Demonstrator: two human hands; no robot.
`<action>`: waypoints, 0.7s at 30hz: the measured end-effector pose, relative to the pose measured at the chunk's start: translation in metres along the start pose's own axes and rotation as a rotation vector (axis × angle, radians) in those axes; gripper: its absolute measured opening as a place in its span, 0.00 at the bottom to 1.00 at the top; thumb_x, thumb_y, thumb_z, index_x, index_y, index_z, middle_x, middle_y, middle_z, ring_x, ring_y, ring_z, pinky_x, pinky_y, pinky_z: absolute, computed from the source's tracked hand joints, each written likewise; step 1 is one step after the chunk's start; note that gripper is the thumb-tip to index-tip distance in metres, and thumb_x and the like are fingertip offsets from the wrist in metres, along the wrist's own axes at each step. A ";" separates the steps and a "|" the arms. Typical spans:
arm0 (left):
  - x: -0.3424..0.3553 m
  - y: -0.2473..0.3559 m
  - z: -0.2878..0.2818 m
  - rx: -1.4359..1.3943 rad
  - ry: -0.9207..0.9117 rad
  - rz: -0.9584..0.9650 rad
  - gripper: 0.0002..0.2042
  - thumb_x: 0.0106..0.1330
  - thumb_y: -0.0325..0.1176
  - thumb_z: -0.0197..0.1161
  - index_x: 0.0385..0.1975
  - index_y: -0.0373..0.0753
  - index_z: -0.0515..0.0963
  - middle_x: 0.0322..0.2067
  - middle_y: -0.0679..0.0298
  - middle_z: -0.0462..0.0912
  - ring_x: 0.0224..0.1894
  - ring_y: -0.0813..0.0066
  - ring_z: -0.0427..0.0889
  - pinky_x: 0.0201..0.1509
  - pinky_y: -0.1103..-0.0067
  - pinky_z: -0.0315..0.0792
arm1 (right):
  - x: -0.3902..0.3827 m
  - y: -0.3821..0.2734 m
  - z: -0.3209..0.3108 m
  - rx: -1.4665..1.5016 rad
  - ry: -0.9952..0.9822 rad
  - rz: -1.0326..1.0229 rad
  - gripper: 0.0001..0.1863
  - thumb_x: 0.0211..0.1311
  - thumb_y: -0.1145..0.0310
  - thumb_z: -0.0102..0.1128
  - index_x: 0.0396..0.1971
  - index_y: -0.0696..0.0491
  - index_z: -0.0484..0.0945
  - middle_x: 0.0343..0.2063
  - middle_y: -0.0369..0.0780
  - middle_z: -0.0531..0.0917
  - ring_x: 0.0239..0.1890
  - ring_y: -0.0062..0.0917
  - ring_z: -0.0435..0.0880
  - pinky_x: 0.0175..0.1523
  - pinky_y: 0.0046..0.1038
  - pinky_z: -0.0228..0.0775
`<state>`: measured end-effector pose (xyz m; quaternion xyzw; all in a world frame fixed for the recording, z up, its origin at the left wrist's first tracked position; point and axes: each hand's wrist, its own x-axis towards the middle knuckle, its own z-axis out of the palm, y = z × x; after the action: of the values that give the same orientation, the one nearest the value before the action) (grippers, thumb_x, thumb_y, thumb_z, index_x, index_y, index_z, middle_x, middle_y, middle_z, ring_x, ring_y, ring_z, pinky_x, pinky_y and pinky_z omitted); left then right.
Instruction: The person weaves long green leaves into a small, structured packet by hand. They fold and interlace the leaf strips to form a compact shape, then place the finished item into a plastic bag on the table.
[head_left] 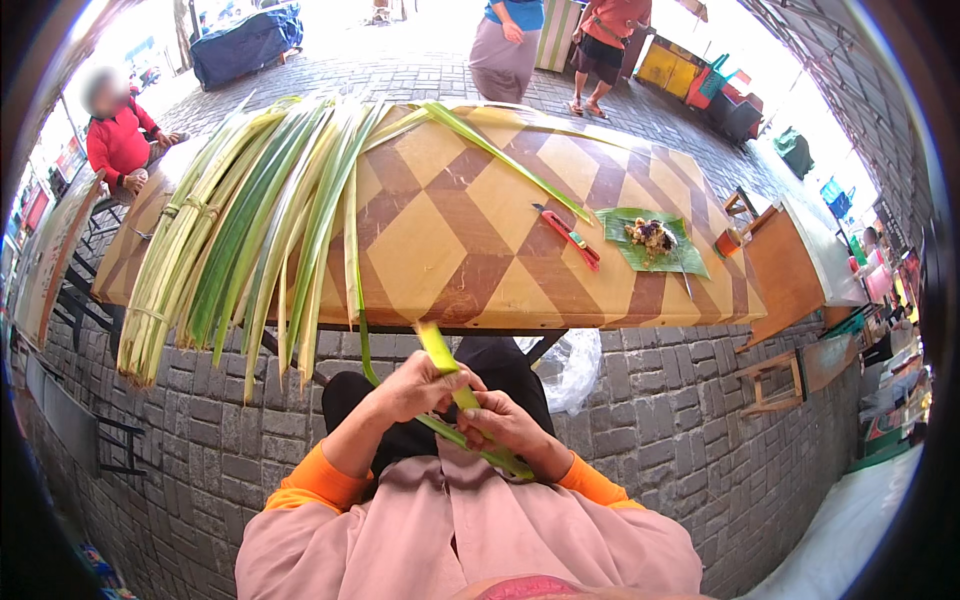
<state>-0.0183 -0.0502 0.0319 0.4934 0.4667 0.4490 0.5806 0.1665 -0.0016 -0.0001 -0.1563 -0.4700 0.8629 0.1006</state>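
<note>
Above my lap, my left hand (425, 388) and my right hand (507, 425) are closed close together on a long green leaf strip (437, 350). Its pale, blurred end sticks up past my left fingers, and another length hangs below my right hand. On the table's left side lies a thick pile of long green and yellowish leaves (270, 220), some tied in bundles, their cut ends over the near edge. A red cutter knife (570, 238) rests on the table. Right of it, a piece of banana leaf (680, 262) carries a dark-and-pale heap of food (652, 237).
The patterned table (440, 240) stands before my knees. A small orange container (728, 242) sits at its right end. Clear plastic (572, 372) lies below. A seated person in red (118, 140) is at left; two people stand beyond. Wooden stools (800, 380) and another table stand right.
</note>
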 end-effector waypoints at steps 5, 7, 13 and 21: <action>-0.007 0.041 -0.049 0.059 0.287 0.427 0.15 0.65 0.38 0.54 0.34 0.31 0.82 0.29 0.63 0.74 0.31 0.76 0.75 0.36 0.80 0.72 | -0.004 -0.004 0.003 -0.190 -0.146 0.048 0.09 0.65 0.66 0.53 0.31 0.56 0.73 0.18 0.30 0.70 0.18 0.11 0.67 0.23 0.16 0.62; -0.014 0.055 -0.060 0.227 0.351 0.498 0.14 0.66 0.37 0.53 0.36 0.32 0.81 0.33 0.61 0.75 0.36 0.73 0.76 0.41 0.79 0.71 | -0.002 0.001 -0.003 -0.230 -0.148 0.080 0.09 0.66 0.65 0.52 0.30 0.56 0.73 0.18 0.30 0.71 0.18 0.11 0.68 0.22 0.16 0.62; -0.024 0.071 -0.025 -0.035 0.035 0.792 0.21 0.65 0.44 0.55 0.40 0.28 0.78 0.32 0.54 0.77 0.38 0.61 0.80 0.42 0.74 0.74 | 0.006 0.010 -0.007 -0.163 -0.116 0.006 0.12 0.67 0.62 0.51 0.28 0.55 0.73 0.16 0.29 0.70 0.16 0.10 0.67 0.21 0.15 0.61; -0.006 0.020 0.016 -0.522 -0.366 0.278 0.30 0.67 0.52 0.49 0.48 0.23 0.70 0.28 0.54 0.80 0.32 0.70 0.80 0.41 0.77 0.71 | 0.009 0.023 -0.006 -0.270 -0.027 -0.030 0.09 0.66 0.67 0.50 0.30 0.56 0.74 0.18 0.29 0.72 0.16 0.13 0.68 0.24 0.15 0.63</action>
<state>-0.0047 -0.0559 0.0535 0.4594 0.1526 0.5322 0.6946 0.1596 -0.0069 -0.0242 -0.1498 -0.5853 0.7923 0.0850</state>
